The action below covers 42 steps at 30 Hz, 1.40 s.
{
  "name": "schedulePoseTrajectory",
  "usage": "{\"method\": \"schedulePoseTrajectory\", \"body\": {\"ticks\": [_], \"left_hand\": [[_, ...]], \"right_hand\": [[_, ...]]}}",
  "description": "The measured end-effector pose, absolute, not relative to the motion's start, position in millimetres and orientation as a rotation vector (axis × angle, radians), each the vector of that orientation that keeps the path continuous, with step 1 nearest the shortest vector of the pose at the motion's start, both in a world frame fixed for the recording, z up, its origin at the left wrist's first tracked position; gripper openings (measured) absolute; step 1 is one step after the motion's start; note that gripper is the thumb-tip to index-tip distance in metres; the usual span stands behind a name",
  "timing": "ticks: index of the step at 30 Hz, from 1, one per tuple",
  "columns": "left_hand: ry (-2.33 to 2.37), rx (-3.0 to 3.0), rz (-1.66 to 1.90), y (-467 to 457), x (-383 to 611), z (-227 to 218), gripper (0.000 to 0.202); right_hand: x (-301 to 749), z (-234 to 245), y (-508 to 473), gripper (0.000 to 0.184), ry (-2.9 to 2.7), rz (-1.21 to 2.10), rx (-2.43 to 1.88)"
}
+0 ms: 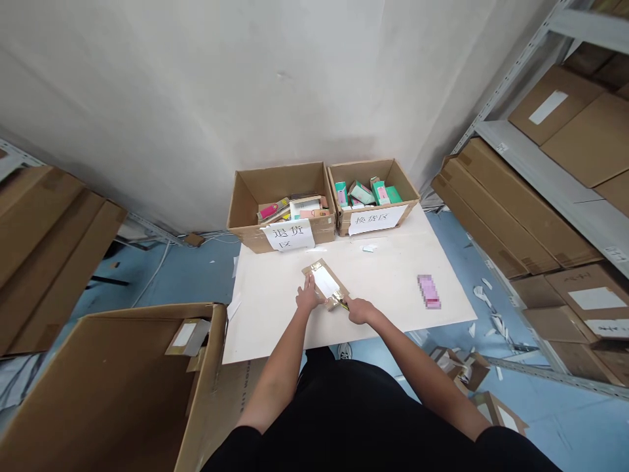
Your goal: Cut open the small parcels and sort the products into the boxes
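A small flat cardboard package with a white label and shiny tape lies aslant on the white table in front of me. My left hand grips it at its left side, fingers on the label's edge. My right hand is closed around a thin yellow-and-black utility knife, whose tip is at the package's near end, by the tape. The blade itself is too small to make out. To the right on the table lies a pink, pixelated item.
Behind the package stand two open cartons with handwritten signs: the left carton holds mixed small packets, the right carton green boxes. A large open carton adjoins the table at left. Shelves with boxes rise at right; scraps litter the floor.
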<state>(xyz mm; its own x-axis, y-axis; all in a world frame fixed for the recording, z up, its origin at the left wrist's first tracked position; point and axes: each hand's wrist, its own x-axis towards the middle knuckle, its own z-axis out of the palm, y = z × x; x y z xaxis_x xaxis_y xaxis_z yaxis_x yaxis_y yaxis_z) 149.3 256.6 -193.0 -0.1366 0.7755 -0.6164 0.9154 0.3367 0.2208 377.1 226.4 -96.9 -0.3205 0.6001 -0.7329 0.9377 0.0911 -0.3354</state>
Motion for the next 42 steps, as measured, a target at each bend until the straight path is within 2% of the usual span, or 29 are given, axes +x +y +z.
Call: {"method": "schedulePoseTrajectory", "body": {"ticks": [4, 8, 19, 25, 27, 32, 37, 42], "left_hand": [[1.94, 1.558, -0.322, 255, 150, -192, 0.12], [1.98, 1.578, -0.307, 245, 167, -194, 0.115], [1.906, 1.475, -0.281, 235, 180, -198, 0.106], [1.941, 1.439, -0.276, 233, 180, -198, 0.11], [1.959, 1.459, -0.29, 232, 182, -198, 0.107], [2.012, 1.514, -0.281, 230, 179, -198, 0.107], [2.057, 1.55, -0.289, 226, 189, -197, 0.109], [2.18, 1.606, -0.34, 220, 226, -198, 0.1]], "right_hand": [[405, -106, 211, 0.065, 2.026, -1.243, 1.727], [417, -118, 198, 0.072, 2.135, -1.296, 1.942], [321, -151, 262, 0.068, 2.372, -1.228, 1.736], [314, -165, 274, 0.104, 2.26, -1.049, 1.649], [317, -164, 269, 0.099, 2.236, -0.996, 1.657], [329, -150, 249, 0.072, 2.148, -0.952, 1.679], [372, -144, 208, 0.07, 2.204, -1.079, 1.791], [417, -154, 161, 0.066, 2.071, -1.448, 2.243]]}}
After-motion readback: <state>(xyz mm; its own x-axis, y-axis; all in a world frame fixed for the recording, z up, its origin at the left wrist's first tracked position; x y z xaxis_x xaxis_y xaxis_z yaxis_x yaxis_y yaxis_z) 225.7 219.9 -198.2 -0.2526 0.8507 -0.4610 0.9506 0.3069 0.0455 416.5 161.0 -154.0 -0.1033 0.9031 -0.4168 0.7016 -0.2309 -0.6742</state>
